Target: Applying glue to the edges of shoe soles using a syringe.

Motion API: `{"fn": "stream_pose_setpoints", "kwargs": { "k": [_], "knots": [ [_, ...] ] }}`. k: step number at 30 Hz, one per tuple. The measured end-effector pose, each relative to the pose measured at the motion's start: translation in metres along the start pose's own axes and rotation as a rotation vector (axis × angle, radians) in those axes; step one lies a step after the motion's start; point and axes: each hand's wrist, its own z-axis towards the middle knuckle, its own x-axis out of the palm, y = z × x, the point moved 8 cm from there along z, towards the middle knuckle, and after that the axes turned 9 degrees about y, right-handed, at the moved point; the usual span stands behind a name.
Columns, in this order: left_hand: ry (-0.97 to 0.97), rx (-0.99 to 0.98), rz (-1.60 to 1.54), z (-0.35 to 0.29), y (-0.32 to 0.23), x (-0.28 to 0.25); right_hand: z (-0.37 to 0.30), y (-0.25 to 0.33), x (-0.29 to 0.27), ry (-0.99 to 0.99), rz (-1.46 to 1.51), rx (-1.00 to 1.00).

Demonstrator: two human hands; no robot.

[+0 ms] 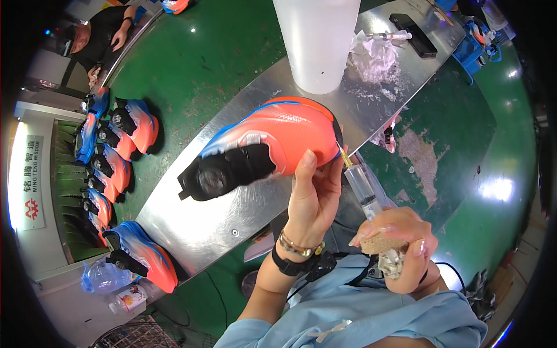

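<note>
My left hand is closed on an orange and blue shoe, thumb on its upper. The shoe is tilted above the metal table, and a black insert with a round knob sticks out of its opening. In my right hand is a clear syringe, slanting up to the left. Its thin yellowish tip is at the shoe's dark sole edge, near my left fingers; whether it touches is hard to tell. A tan, sponge-like block with whitish residue is also in the right hand, around the syringe's rear end.
On the metal table stand a tall white container, a crumpled tissue, another syringe and a black phone. Several similar shoes are lined up at left; one shoe sits at the table's end. A co-worker is at upper left.
</note>
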Motion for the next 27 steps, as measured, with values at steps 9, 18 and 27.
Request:
{"fn": "stream_pose_setpoints", "kwargs": {
  "k": [9, 18, 27],
  "knots": [
    [-0.124, -0.156, -0.044, -0.008, -0.012, 0.027, 0.0, -0.002, -0.001, -0.103, 0.023, -0.181],
    [-0.173, -0.147, 0.007, -0.013, -0.011, 0.029, -0.006, 0.0, -0.001, -0.041, -0.073, -0.332],
    [-0.146, -0.157, 0.002, -0.009, -0.004, 0.022, -0.01, -0.004, -0.009, -0.094, -0.076, -0.317]
  ]
}}
